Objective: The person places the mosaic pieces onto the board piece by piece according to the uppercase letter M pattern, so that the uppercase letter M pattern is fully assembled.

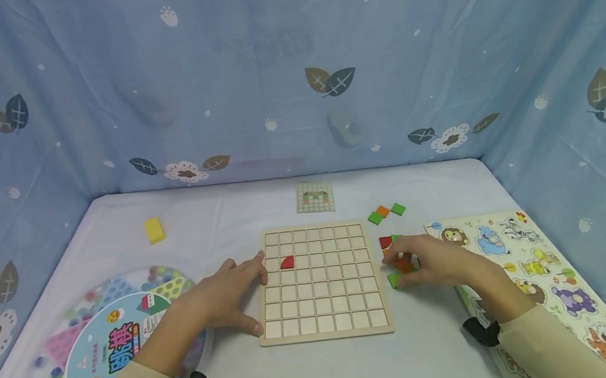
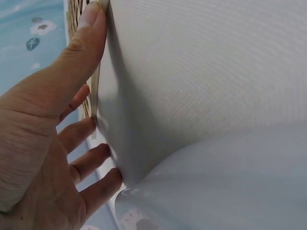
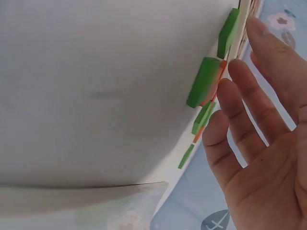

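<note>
A wooden grid board (image 1: 331,304) lies on the white table, with one red quarter-circle piece (image 1: 288,262) in a cell at its upper left. My left hand (image 1: 219,296) rests at the board's left edge, fingers spread; the thumb touches the frame in the left wrist view. Beside the right edge, my right hand (image 1: 437,260) is over a cluster of small tiles: a red piece (image 1: 385,242), an orange tile (image 1: 404,265) and a green tile (image 1: 394,280). In the right wrist view its fingers bend loosely near green tiles (image 3: 204,82), with nothing visible between them. Some tiles are partly hidden.
Behind the board lies a pattern card (image 1: 315,197). Green and orange tiles (image 1: 382,211) sit at the far right corner. A yellow block (image 1: 154,230) lies back left, a round game box (image 1: 99,356) left, and an animal puzzle board (image 1: 564,287) right.
</note>
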Demonstrator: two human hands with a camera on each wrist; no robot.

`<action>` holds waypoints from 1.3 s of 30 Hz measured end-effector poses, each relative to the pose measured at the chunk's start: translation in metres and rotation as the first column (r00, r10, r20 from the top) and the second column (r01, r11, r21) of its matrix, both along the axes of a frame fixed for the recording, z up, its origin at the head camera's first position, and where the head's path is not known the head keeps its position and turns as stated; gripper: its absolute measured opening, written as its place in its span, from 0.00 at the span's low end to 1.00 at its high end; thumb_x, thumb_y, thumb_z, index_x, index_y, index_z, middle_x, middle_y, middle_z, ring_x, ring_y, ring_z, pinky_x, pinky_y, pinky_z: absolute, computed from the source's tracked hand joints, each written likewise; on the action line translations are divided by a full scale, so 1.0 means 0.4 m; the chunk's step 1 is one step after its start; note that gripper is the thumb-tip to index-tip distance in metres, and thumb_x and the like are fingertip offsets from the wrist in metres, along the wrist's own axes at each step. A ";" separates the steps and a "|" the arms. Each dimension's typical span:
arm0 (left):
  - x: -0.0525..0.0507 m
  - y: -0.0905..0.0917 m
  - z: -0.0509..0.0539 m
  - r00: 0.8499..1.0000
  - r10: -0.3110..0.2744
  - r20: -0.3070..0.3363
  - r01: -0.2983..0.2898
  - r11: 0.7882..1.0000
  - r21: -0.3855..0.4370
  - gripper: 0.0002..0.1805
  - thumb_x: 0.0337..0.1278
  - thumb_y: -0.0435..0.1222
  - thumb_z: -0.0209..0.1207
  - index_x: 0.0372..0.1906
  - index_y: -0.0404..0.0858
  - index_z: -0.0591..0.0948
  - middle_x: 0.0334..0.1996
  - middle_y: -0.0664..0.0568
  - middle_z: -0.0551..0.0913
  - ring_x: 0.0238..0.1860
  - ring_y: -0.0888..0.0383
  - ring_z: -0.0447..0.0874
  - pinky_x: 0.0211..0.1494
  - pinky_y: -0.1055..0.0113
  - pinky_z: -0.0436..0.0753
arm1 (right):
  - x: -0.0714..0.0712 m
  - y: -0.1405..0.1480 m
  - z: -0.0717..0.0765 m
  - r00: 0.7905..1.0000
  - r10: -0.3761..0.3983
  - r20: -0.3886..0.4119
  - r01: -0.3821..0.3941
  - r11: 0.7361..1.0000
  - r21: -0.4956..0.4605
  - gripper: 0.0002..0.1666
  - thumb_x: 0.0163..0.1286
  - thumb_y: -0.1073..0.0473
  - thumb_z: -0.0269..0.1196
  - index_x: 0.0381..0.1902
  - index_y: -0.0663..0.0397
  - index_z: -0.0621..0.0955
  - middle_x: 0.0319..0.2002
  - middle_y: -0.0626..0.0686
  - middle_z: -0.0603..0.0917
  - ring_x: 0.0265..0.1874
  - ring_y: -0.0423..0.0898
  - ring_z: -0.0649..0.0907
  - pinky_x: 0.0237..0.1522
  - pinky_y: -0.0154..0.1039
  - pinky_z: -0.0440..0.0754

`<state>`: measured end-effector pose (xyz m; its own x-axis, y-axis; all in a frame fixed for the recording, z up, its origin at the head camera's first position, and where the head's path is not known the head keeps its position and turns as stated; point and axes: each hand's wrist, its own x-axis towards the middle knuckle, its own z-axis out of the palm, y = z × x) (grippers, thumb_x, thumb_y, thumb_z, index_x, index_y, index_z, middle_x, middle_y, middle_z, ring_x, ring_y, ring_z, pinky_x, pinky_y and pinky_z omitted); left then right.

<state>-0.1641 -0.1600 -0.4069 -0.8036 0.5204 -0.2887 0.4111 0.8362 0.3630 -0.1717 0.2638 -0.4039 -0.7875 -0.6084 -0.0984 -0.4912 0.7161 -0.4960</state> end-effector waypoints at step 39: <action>-0.001 -0.001 0.000 1.000 0.009 0.014 -0.009 1.000 -0.008 0.40 0.32 0.59 0.81 0.53 0.59 0.72 0.83 0.52 0.52 0.58 0.54 0.68 0.46 0.52 0.80 | 0.002 0.009 -0.027 0.996 0.047 0.082 -0.033 0.985 -0.170 0.16 0.68 0.61 0.71 0.53 0.50 0.83 0.41 0.44 0.83 0.36 0.41 0.78 0.37 0.35 0.79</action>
<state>-0.1646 -0.1605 -0.4070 -0.8040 0.5107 -0.3044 0.3983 0.8428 0.3619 -0.1709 0.2673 -0.4149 -0.7552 -0.6529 -0.0576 -0.4686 0.5993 -0.6490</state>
